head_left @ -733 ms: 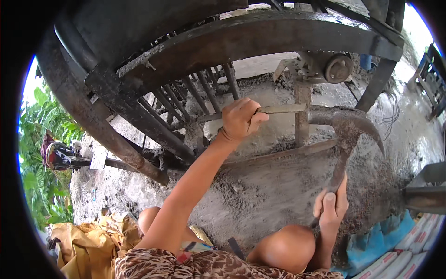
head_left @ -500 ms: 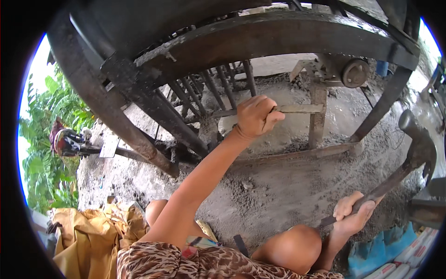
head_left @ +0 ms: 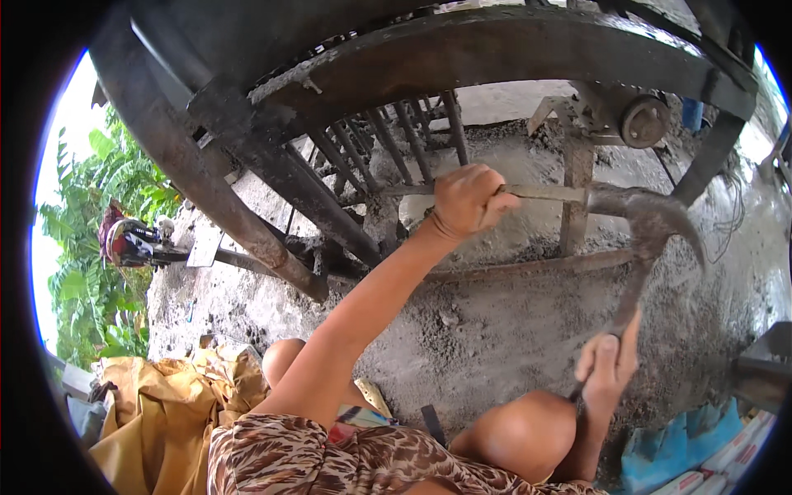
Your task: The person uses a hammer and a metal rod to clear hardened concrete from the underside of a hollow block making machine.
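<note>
My left hand (head_left: 469, 200) is closed around a narrow flat bar (head_left: 546, 192) under the frame of a dark metal machine (head_left: 495, 54). The bar lies roughly level and sticks out on both sides of the fist. Its left part runs toward a row of upright metal rods (head_left: 388, 142). In my right hand (head_left: 608, 367) is the handle of a claw hammer (head_left: 652, 221). The hammer's striking face is at the bar's right end, seemingly touching it, with the claw curving away to the right. My right forearm passes beside my bent knee (head_left: 528, 433).
A pulley wheel (head_left: 644, 120) sits at the machine's right, above an upright post (head_left: 576, 194). A low rail (head_left: 536, 266) crosses the grey, gritty ground. Tan sacking (head_left: 161, 404) lies at lower left, blue sheeting (head_left: 681, 441) at lower right. A motorcycle (head_left: 136, 239) stands far left.
My right hand has swung the hammer up and leftward, bringing its head from the far right to the bar's end. My left hand keeps its grip; the whole view has shifted slightly.
</note>
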The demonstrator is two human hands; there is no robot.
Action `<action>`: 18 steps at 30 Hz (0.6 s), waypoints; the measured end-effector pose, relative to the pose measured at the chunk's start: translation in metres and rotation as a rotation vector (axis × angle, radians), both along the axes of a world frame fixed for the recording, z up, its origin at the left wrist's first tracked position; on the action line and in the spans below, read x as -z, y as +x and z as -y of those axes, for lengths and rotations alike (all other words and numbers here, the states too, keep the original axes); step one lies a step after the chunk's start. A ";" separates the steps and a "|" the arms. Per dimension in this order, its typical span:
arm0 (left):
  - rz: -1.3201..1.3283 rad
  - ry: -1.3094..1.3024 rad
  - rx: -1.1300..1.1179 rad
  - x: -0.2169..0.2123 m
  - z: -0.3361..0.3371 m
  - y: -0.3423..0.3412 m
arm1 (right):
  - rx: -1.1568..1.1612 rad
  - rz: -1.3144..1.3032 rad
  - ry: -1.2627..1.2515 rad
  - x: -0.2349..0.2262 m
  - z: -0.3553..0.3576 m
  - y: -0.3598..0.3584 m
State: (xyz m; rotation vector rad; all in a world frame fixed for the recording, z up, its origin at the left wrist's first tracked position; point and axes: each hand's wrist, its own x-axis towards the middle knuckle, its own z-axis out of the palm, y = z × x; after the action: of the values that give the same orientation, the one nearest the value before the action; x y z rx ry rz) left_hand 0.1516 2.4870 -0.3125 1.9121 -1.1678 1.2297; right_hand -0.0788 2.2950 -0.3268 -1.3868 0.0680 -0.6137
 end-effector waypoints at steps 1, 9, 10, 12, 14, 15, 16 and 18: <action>-0.012 0.036 -0.014 -0.001 0.001 -0.001 | -0.100 -0.123 -0.130 0.003 -0.001 0.000; -0.079 0.009 0.146 -0.010 0.015 -0.028 | 0.208 0.019 0.321 0.007 0.006 -0.009; -0.060 0.044 0.169 -0.011 0.017 -0.029 | 0.230 0.020 0.320 0.005 0.008 -0.009; -0.091 0.115 0.125 -0.012 0.017 -0.027 | 0.196 0.032 0.312 0.004 0.009 -0.011; -0.092 0.086 0.156 -0.013 0.012 -0.025 | 0.186 0.020 0.324 0.004 0.007 -0.013; -0.137 0.083 0.148 -0.013 0.008 -0.024 | 0.190 0.024 0.326 0.004 0.005 -0.013; -0.134 0.075 0.157 -0.013 0.003 -0.024 | 0.182 0.001 0.304 0.005 0.003 -0.014; -0.180 0.097 0.162 -0.012 -0.006 -0.022 | 0.173 -0.024 0.277 0.007 -0.001 -0.015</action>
State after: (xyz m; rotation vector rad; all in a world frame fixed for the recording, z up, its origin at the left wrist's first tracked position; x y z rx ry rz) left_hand 0.1293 2.4931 -0.3001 1.9119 -1.2769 0.9108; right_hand -0.0934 2.2957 -0.3341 -1.1260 0.2848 -0.7036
